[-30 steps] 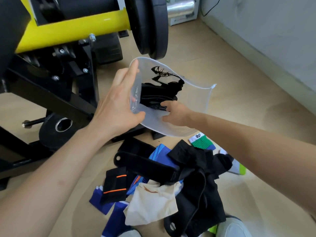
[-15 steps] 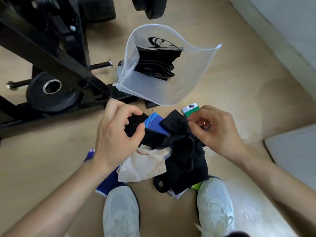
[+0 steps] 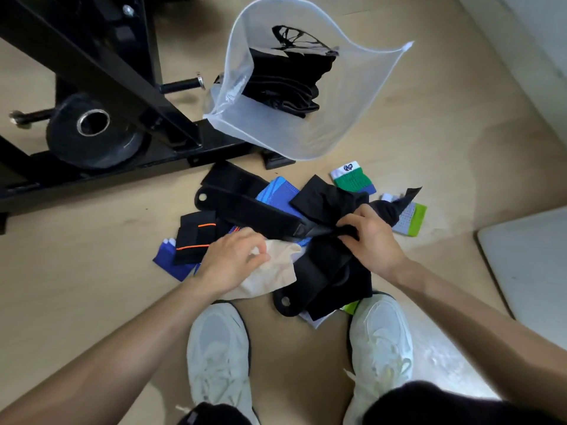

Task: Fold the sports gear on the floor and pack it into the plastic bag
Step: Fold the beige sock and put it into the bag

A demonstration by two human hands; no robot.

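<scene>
Bag (image 3: 306,133) frosted white, black print. Garment (image 3: 328,197) black. Wristband (image 3: 194,237) black, orange lines. Cloth (image 3: 276,271) beige. Sleeve (image 3: 277,191) blue, pale-blue stripes. Sock (image 3: 352,179) green, white cuff, blue edge; other sock (image 3: 409,217) grey, dotted, lime trim.

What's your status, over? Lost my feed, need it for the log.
Left hand pinches beige cloth, right hand grips black garment. Plastic bag open on floor, one black item inside; pile unfolded. Machine frame beside bag.

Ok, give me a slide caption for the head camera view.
Left hand pinching beige cloth, right hand gripping black garment, plastic bag part-filled beyond.
</scene>
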